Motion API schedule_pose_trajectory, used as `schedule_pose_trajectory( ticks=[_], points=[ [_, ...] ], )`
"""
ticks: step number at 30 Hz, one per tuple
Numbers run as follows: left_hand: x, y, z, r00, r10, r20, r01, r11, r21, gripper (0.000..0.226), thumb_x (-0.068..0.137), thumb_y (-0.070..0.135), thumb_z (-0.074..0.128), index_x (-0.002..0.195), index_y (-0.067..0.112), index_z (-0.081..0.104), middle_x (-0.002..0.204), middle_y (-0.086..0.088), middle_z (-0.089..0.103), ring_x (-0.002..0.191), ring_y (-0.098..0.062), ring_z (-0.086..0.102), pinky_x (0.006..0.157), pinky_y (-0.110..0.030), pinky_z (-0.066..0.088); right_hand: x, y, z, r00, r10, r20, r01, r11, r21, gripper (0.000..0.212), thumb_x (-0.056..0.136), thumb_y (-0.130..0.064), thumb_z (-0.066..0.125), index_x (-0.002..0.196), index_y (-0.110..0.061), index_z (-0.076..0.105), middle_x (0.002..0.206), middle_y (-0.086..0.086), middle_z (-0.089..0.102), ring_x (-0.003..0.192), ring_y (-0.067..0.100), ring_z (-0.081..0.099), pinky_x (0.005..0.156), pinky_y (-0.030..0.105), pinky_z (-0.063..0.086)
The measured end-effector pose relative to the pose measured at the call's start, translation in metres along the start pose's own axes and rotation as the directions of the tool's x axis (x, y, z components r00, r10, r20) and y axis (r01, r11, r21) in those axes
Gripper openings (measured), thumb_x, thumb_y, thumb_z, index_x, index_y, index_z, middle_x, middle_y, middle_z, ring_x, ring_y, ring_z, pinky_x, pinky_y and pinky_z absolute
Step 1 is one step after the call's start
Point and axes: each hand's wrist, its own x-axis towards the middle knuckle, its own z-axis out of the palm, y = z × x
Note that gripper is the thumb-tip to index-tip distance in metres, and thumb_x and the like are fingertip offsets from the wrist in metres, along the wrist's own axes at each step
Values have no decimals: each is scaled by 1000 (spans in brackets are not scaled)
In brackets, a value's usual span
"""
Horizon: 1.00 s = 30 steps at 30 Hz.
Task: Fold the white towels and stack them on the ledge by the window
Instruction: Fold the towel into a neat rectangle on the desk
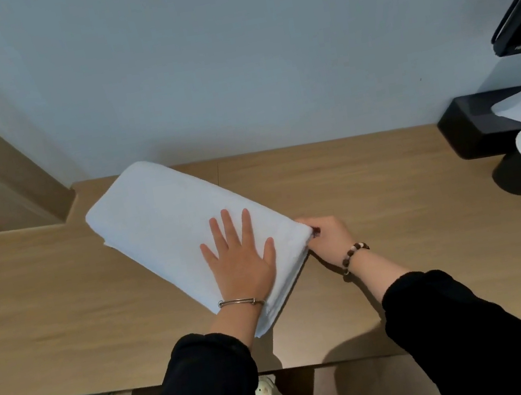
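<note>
Lying diagonally on ledge (pixel 399 242), folded white towel (pixel 159 222), left hand (pixel 241 263) pressing flat, fingers (pixel 227 224) spread, right hand (pixel 328 234) pinching its corner.

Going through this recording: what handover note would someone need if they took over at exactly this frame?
Left hand: open, pressing flat on the white towel.
Right hand: pinching the towel's right corner.
Towel: folded into a long rectangle, lying diagonally on the wooden ledge close to the wall.
Done: this towel looks folded several layers thick.
Left: probably a last fold or squaring up, then stacking. No other folded towel shows on the ledge, and no window is in view.
</note>
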Motion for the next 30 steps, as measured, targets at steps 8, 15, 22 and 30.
schedule_pose_trajectory(
  ticks=[8,15,22,30],
  points=[
    [0,6,4,999,-33,-33,33,999,8,65,92,53,6,148,26,-15,158,-8,-15,144,-30,-17,113,-56,2,18,-30,13,820,569,55,-520,703,486,37,94,-41,34,86,-15,59,92,8,63,84,25,58,74,35,47],
    [1,9,5,999,-38,-28,39,999,19,65,94,51,12,149,26,-12,157,-9,-17,143,-31,-19,113,-57,1,18,-33,57,760,460,-459,-389,888,246,37,86,-50,47,60,-25,42,60,-11,47,55,8,44,53,27,35],
    [-1,12,-8,1000,12,3,-12,997,-81,62,96,47,17,151,28,-6,157,-5,-19,142,-26,-23,112,-54,-6,39,-9,23,884,291,-367,-253,956,150,36,86,-20,55,56,-14,37,60,1,34,64,19,31,59,30,26],
    [58,-101,-50,985,167,44,-172,964,204,65,91,56,10,151,32,5,159,-2,-6,144,-27,-14,111,-60,0,84,-48,-54,962,1,-273,-128,883,-451,23,89,-1,42,104,-7,58,106,13,59,102,30,54,88,38,44]
  ],
)
